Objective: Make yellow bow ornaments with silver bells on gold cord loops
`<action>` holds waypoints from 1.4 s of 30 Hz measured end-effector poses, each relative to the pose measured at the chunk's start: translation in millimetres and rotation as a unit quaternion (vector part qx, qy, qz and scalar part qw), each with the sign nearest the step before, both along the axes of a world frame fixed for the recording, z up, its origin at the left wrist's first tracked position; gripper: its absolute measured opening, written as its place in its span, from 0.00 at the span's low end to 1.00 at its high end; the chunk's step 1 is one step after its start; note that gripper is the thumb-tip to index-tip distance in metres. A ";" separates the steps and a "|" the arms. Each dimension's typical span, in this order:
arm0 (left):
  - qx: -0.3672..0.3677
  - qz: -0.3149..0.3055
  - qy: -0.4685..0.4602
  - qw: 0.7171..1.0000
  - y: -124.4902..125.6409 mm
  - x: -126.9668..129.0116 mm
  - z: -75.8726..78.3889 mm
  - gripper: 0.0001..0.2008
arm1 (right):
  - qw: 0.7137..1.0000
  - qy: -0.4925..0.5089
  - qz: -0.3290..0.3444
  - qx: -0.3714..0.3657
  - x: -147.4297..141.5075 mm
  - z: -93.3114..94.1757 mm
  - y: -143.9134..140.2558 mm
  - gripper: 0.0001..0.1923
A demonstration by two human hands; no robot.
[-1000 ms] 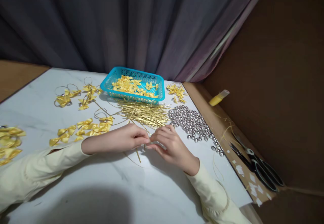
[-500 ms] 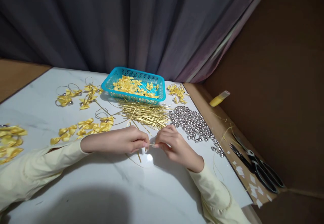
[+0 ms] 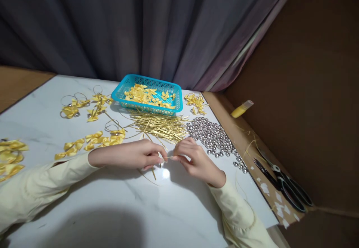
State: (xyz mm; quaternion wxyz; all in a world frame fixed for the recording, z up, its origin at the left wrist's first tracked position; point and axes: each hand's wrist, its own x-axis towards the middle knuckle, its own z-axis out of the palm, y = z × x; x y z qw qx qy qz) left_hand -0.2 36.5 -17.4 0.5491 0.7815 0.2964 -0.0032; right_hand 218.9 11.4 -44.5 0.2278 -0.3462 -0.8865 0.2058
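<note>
Both hands meet low over the white marble-patterned tabletop (image 3: 117, 203), forearms resting on it, presumably to steady fine fingertip work. Left hand (image 3: 131, 154): fingers curled, thumb and forefinger pinched on one end of a thin gold wire tie (image 3: 167, 158); grip clenched on it. Right hand (image 3: 193, 158): fingertips pinched on the other end of the same tie, so the short visible span runs roughly level between the two grips, just above the surface. Whether anything else is held inside the left pinch cannot be told; something small is hidden there. More loose gold ties (image 3: 153, 173) lie on the tabletop directly under the hands, touching or nearly touching the left fingers. Supplies sit in an arc within reach beyond the hands: the pile of gold wire ties (image 3: 159, 125) just behind them, the heap of small silver bells (image 3: 213, 135) just beyond the right hand, the blue plastic basket (image 3: 123, 85) of yellow ribbon bows farther back by the curtain. Yellow bows with wire loops (image 3: 84, 104) lie well apart to the left, loose bows (image 3: 92, 140) near the left forearm, a smaller cluster of bows (image 3: 196, 102) right of the basket. Off the tabletop's right edge, on brown cardboard: black-handled scissors (image 3: 283, 186), paper scraps, a yellow tube (image 3: 241, 109).
</note>
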 end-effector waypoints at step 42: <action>-0.104 0.098 -0.031 0.989 -19.7 16.1 -49.3 0.16 | 0.760 -0.353 -0.541 -0.079 226.5 -17.1 -71.5 0.07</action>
